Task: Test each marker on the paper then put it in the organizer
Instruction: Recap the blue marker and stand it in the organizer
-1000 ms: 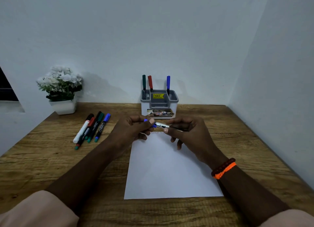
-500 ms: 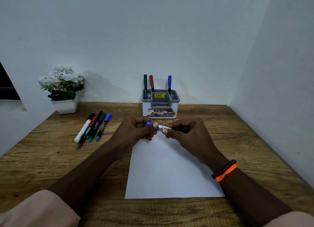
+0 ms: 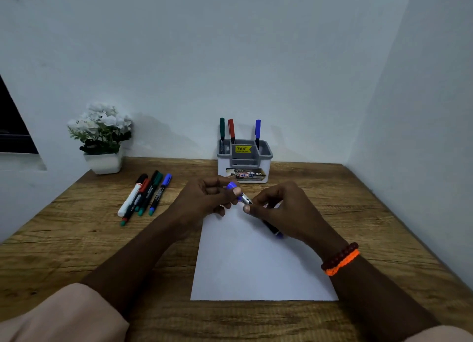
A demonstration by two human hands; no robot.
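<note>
- Now the left hand [image 3: 204, 201] pinches the blue cap [image 3: 231, 186] of a blue-capped black marker [image 3: 268, 226].
- Right hand [image 3: 286, 211] grips its barrel above the white paper sheet [image 3: 256, 265], near the grey-and-white plastic organizer [image 3: 244, 167].

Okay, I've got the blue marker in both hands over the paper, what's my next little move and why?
Probably pull the cap off: your left hand pinches the blue cap end while your right hand holds the blue marker by its barrel above the paper. The sheet looks unmarked, so this one seems untested.
</note>
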